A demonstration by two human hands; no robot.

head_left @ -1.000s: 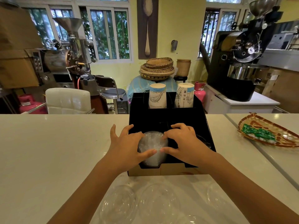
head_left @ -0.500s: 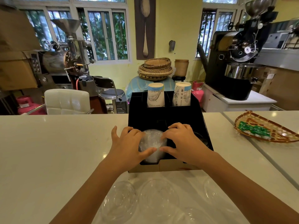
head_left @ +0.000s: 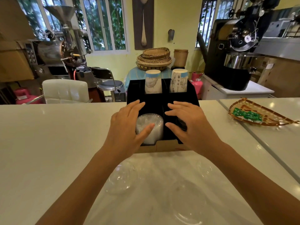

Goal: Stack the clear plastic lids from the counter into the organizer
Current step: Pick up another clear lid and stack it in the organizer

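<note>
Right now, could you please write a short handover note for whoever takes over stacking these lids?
Left hand: open, thumb resting on the lid stack.
Right hand: open, holding nothing, over the organizer.
Done: a stack of clear lids stands in the organizer's front left compartment.
Left: several loose lids lie on the counter in front of the organizer.
</note>
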